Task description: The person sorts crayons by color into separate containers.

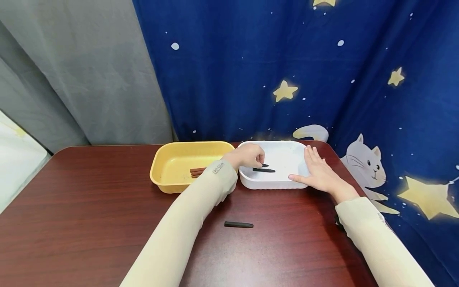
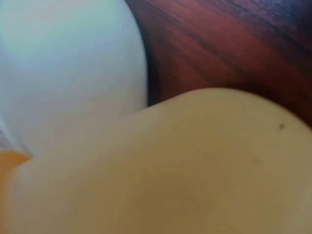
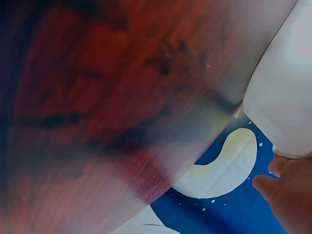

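The left hand (image 1: 250,155) reaches into the white bin (image 1: 274,185), its curled fingers pinching a short black stick (image 1: 265,165) that is mostly hidden by them. Just below those fingers lies another black stick (image 1: 263,170) with a tapered tip, inside the bin. On the bin's right rim rests the right hand (image 1: 318,169), fingers straight and thumb spread along the front inside. In the right wrist view part of that hand (image 3: 292,195) touches the white bin (image 3: 280,92). The left wrist view holds mainly sleeve (image 2: 185,170) and bin wall (image 2: 73,73).
A yellow bin (image 1: 172,188) stands left of the white one, with a few reddish-brown sticks (image 1: 198,171) in it, partly behind the left sleeve. A third black stick (image 1: 238,225) lies on the dark wood table (image 1: 107,223). Curtains (image 1: 233,71) hang behind.
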`<state>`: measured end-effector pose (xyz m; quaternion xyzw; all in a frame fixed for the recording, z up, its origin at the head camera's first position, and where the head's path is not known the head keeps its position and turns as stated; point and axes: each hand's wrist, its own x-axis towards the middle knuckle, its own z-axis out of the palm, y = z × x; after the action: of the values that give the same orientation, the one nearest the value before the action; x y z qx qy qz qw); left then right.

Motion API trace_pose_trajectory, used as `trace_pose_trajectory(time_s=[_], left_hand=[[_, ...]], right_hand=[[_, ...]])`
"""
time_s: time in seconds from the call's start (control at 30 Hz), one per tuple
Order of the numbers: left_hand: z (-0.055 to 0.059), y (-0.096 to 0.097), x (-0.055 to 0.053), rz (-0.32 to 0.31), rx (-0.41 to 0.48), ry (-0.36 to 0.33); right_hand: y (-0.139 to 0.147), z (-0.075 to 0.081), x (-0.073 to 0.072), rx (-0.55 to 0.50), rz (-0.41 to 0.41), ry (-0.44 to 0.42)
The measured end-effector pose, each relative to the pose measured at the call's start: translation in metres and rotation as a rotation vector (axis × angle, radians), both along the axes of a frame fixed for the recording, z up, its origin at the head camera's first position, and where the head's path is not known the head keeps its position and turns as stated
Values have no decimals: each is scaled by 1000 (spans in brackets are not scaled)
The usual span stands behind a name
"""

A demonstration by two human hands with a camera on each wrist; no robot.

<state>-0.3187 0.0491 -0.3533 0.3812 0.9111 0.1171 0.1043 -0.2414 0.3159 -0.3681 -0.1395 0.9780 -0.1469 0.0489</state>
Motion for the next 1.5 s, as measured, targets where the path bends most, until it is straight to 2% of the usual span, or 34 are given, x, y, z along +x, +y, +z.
trace_pose_trajectory(time_s=[0.13, 0.33, 0.57, 0.73, 0.87, 1.0, 1.1, 1.33, 1.5], left_hand=[[11, 1, 9, -79, -13, 14], [31, 0, 28, -186, 2, 21], [44, -9, 53, -280, 8, 49], [51, -24, 73, -326, 39, 74], [54, -46, 90, -340, 88, 85], [50, -63, 105, -335, 113, 73], [41, -70, 115, -350, 93, 47], [18, -69, 128, -392, -21, -23], [7, -66, 135, -394, -70, -35]], right_hand=[[1, -1, 0, 9, -4, -2], [0, 1, 1, 9, 1, -1], [0, 0, 2, 7, 3, -5], [0, 0, 1, 2, 4, -9], [0, 0, 0, 2, 9, -2], [1, 0, -1, 11, 9, 2], [2, -1, -1, 16, 9, 0], [1, -1, -1, 15, 8, -5], [1, 0, -2, 20, 4, -4]])
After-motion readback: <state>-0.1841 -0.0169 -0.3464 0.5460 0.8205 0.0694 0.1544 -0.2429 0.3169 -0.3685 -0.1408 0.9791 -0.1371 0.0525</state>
